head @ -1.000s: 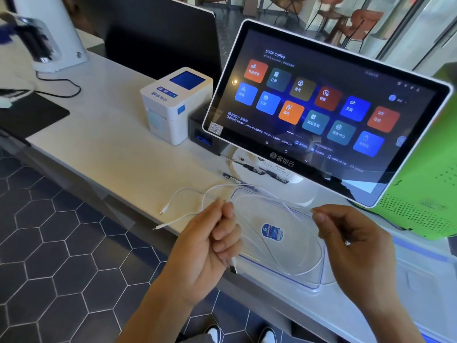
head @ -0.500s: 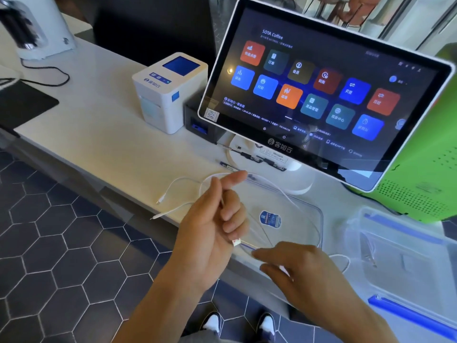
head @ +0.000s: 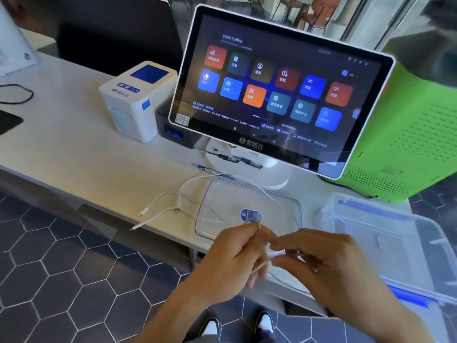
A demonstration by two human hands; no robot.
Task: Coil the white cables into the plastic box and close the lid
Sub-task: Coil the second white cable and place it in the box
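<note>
White cables lie in loops on the counter and across a clear flat lid with a blue sticker. Their loose ends trail off to the left by the counter's front edge. My left hand and my right hand meet in front of the lid, below the counter's edge. Both pinch the same short stretch of white cable between their fingertips. The clear plastic box with blue clips stands on the counter to the right. A little white cable seems to lie inside it, blurred.
A tilted touchscreen terminal stands on a white base right behind the lid. A white label printer sits to its left, a green perforated case to its right. A pen lies by the base. Hexagon floor tiles lie below.
My hands have come together and lower, in front of the lid, both now pinching the cable. The view has swung right, showing more of the box.
</note>
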